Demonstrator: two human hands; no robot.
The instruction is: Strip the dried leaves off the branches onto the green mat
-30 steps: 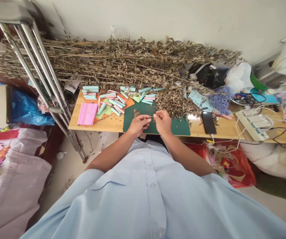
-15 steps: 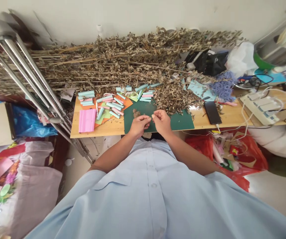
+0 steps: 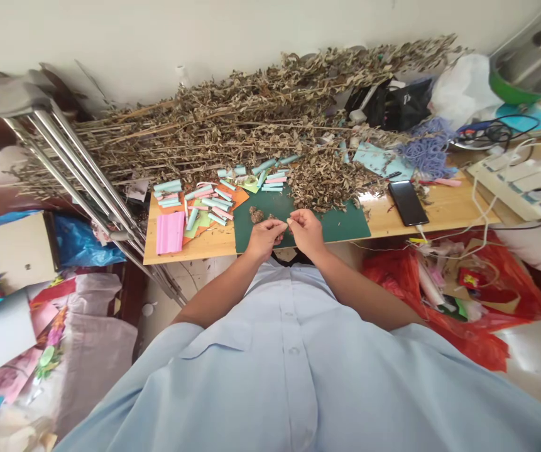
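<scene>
My left hand (image 3: 266, 238) and my right hand (image 3: 306, 231) meet fingertip to fingertip over the front edge of a green mat (image 3: 340, 227). Both are closed in a pinch; whatever lies between the fingers is too small to name. Just behind my left hand sits a small brown clump (image 3: 256, 215). A heap of crumbled dry leaves (image 3: 320, 182) covers the back of the mat. To the left lie blue and pink paper rolls (image 3: 217, 204) on orange and green sheets, beside a pink folded paper (image 3: 170, 233).
Long dried plant stalks (image 3: 232, 119) line the wall. A phone (image 3: 408, 203) on a cable and a power strip (image 3: 518, 187) are at the right. Metal crutches (image 3: 81, 166) lean at the left. Below the table's right side is a red bag (image 3: 393, 276).
The camera view has turned and shifted slightly, so the table now looks tilted. Both hands keep nearly the same pinched pose.
</scene>
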